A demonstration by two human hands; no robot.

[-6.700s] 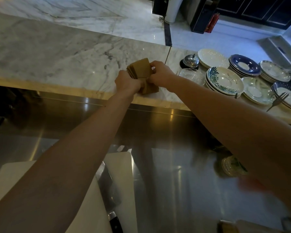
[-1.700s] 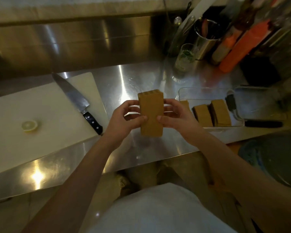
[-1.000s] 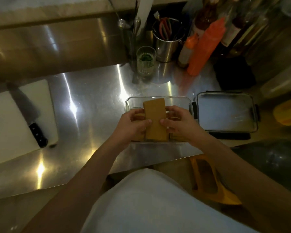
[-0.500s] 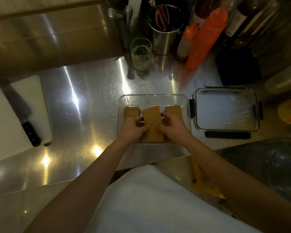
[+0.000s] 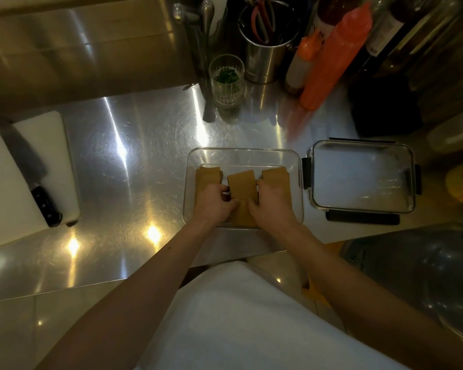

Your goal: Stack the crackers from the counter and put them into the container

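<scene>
A clear glass container [image 5: 241,155] sits on the steel counter in front of me. Three brown stacks of crackers lie side by side in it. My left hand [image 5: 214,204] and my right hand [image 5: 269,205] press against the two sides of the middle cracker stack [image 5: 241,184], which rests low in the container. The left cracker stack [image 5: 207,174] and the right cracker stack [image 5: 275,175] are partly hidden under my hands.
The container's lid [image 5: 361,176] lies just to the right. A white cutting board [image 5: 16,177] with a knife [image 5: 30,172] is at the left. A glass with herbs [image 5: 226,78], a steel utensil cup [image 5: 265,49] and orange squeeze bottles [image 5: 332,57] stand at the back.
I carried the cracker stack from the marble counter down to the steel counter and lowered it between the two stacks in the container. My hands have sunk lower with it.
</scene>
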